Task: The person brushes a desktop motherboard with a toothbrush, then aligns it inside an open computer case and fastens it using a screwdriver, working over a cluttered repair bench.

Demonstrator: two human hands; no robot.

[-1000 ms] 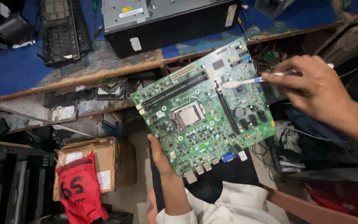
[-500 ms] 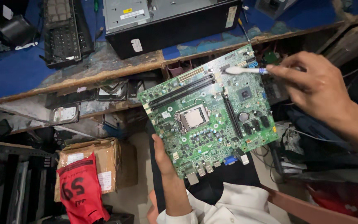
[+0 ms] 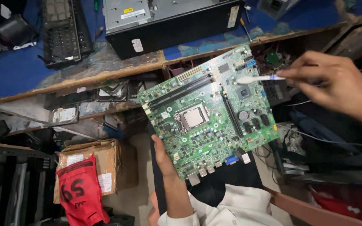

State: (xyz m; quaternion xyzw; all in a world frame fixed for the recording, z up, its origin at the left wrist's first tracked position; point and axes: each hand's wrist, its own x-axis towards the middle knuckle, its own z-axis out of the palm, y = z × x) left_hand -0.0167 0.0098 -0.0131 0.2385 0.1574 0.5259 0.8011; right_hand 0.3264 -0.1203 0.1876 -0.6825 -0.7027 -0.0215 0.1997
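My left hand [image 3: 164,157] grips the lower left edge of a green computer motherboard [image 3: 208,113] and holds it tilted in the air over my lap. My right hand [image 3: 336,86] pinches the blue-and-white handle of a small brush [image 3: 258,78], a toothbrush by its shape. The brush's white head rests on the board's upper right part, near a small square chip. The silver processor socket sits in the middle of the board, and two long black memory slots run along its upper left edge.
A black desktop computer case [image 3: 168,23] lies on the blue-topped wooden bench [image 3: 105,71]. A black keyboard [image 3: 63,33] lies to its left. Hard drives [image 3: 65,114] sit on the shelf below. A cardboard box [image 3: 105,165] with a red cloth [image 3: 80,192] stands on the floor. Cables pile up at right.
The board has tilted slightly and the brush head has moved down and right across its upper right part. My left hand keeps its grip.
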